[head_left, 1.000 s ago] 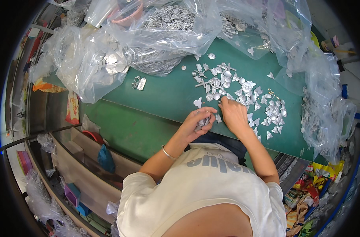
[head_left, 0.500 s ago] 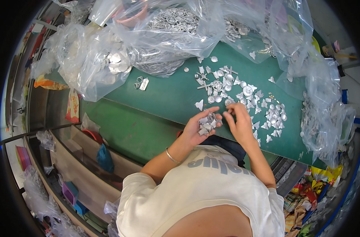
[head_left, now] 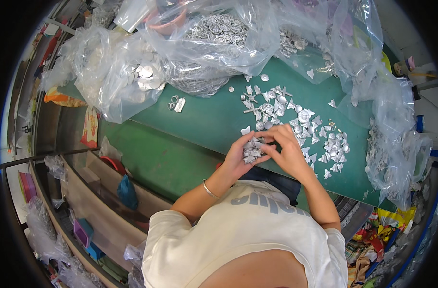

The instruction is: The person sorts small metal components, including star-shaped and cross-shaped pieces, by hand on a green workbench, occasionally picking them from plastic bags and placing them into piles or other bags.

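a cream, short-sleeved t-shirt (head_left: pixel 228 235) bears grey lettering (head_left: pixel 257 203); the trousers (head_left: pixel 279 186) are dark blue; a slim silvery bangle (head_left: pixel 209 189) circles the left wrist (head_left: pixel 216 182).

Pcs (head_left: pixel 303 116) on tbl (head_left: pixel 195 127), R of L hand (head_left: pixel 237 157), bags (head_left: pixel 214 58) behind.

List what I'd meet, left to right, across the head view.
Blue bag, rectangular silver piece, bracelet, left hand cupping small metal pieces, right hand, rightmost cluster of loose silver pieces, clear plastic bag right of that cluster.
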Motion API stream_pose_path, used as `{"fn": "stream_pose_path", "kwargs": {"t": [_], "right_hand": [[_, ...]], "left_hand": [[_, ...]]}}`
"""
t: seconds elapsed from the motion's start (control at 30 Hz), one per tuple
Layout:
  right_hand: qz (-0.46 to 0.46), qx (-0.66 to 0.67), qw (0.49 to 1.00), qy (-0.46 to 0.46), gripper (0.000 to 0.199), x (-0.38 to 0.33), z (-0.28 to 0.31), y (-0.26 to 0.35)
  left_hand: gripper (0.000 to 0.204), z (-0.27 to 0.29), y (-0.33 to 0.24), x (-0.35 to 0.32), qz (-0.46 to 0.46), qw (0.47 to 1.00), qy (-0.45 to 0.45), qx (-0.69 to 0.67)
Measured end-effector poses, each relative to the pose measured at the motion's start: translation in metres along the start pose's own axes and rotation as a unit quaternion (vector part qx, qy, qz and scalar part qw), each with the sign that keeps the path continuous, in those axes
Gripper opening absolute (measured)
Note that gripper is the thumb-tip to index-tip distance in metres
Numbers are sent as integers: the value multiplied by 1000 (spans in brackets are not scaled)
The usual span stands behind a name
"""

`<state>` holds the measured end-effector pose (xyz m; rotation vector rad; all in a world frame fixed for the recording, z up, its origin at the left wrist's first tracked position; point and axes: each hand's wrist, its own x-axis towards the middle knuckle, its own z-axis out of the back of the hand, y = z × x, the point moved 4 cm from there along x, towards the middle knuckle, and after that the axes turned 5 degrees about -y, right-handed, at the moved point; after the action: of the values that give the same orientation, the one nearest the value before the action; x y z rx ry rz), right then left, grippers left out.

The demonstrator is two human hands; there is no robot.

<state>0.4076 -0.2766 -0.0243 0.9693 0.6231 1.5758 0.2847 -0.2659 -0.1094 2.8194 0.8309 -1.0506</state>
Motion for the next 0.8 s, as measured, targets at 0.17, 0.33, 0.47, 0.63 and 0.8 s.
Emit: {"fn": "stream_pose_path", "kwargs": {"t": [0.17,0.33,0.47,0.63,0.8], "right_hand": [[4,-231,959,-167,15,56,-5,-66],[0,-349,932,-101,16,88,-19,-89],[-99,-155,979,-86,15,86,-2,-81],[-122,98,973,167,17,67,-12,-33],[55,-140,987,-51,23,91,-10,-50]], "left_hand": [[33,11,-6,12,-20,996,45,72],[37,5,-10,7,-62,993,10,102],[43,7,-15,8,-35,997,60,16],[41,-1,-25,5,-26,999,-17,-42],[33,16,-23,22,-18,996,61,-66]]}}
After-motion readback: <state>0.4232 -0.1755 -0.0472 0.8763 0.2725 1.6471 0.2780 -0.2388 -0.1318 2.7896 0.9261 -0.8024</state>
